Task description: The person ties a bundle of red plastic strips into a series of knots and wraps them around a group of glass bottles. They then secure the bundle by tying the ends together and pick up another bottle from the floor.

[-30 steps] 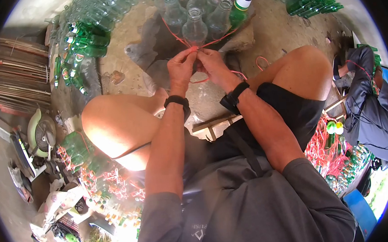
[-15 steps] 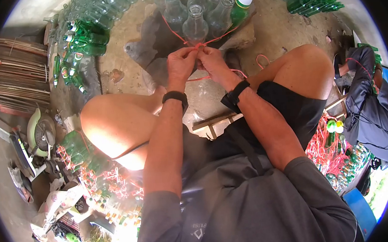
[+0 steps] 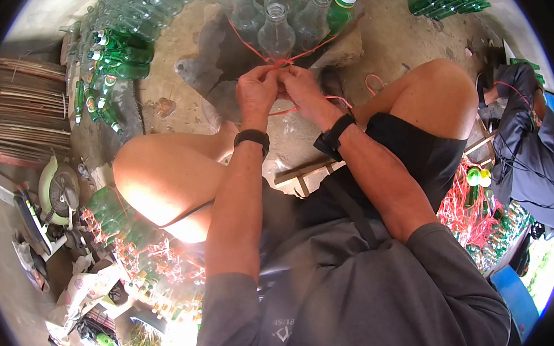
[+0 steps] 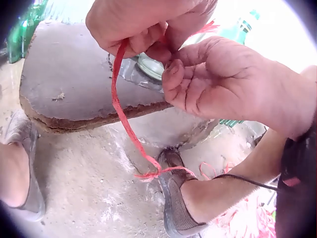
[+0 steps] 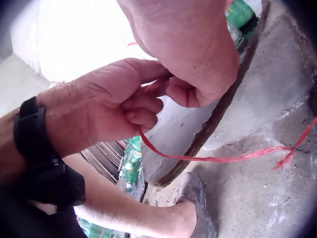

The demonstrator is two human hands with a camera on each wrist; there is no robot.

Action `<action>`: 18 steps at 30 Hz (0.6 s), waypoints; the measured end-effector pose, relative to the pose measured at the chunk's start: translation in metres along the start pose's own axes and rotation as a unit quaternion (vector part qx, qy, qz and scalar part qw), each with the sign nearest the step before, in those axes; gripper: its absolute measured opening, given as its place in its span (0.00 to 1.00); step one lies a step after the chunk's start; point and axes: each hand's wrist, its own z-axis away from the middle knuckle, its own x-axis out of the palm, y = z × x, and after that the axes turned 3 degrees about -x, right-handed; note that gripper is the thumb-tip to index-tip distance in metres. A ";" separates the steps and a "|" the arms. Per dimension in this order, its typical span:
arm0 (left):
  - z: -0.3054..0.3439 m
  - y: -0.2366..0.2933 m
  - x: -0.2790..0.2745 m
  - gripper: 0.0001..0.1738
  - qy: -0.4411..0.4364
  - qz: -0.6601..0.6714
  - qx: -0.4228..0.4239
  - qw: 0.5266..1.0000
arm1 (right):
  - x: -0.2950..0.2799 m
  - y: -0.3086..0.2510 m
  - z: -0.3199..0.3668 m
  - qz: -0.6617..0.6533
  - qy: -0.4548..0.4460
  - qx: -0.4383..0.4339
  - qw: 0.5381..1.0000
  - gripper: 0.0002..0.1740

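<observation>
Both hands meet at a knot of red plastic string [image 3: 280, 62] at the front of a cluster of clear glass bottles [image 3: 276, 37]. The string runs back in a V along both sides of the cluster. My left hand [image 3: 255, 97] pinches at the knot, fingers curled; a string tail [image 4: 119, 104] hangs from it in the left wrist view. Close against it, my right hand [image 3: 303, 91] pinches the string with thumb and fingers. One green bottle [image 3: 342, 9] with a white neck label stands at the cluster's right. The fingers hide part of the string.
The bottles stand on a flat slab [image 4: 64, 69]. Green bottles [image 3: 124, 58] lie at the left, and more green ones [image 3: 448, 0] at the back right. Red string bundles [image 3: 463, 214] lie at the right, near another person's leg [image 3: 513, 105]. Wooden strips [image 3: 22, 110] are stacked far left.
The hands stay together at the knot with only small finger movements. Hands and bottles sit slightly higher in the head view than a second ago.
</observation>
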 end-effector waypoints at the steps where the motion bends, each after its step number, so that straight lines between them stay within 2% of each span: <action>1: 0.001 0.001 0.000 0.12 -0.001 0.000 0.000 1.000 | 0.000 0.000 0.000 -0.004 0.002 -0.002 1.000 0.12; 6: 0.003 0.007 -0.001 0.13 0.015 -0.085 0.009 0.996 | 0.001 -0.002 0.002 -0.015 0.002 -0.006 1.000 0.13; 18: 0.002 0.013 -0.001 0.15 0.022 -0.101 -0.020 0.994 | 0.002 0.004 -0.001 0.016 0.051 -0.030 0.998 0.13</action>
